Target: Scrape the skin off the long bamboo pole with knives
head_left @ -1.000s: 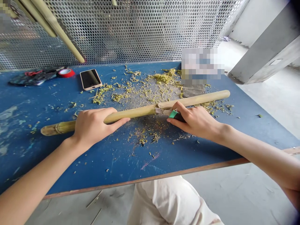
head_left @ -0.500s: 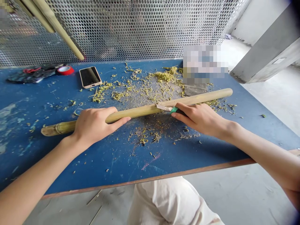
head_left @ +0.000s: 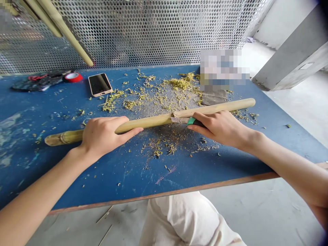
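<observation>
One left hand: grip closed over one bamboo pole, which lies left to right across the tabletop. One right hand: grip clenched on one green-handled utility knife, blade against the pole. Around them, shavings, too many to count. Far left: one smartphone, one roll of red tape, two leaning canes before one perforated metal screen.
</observation>
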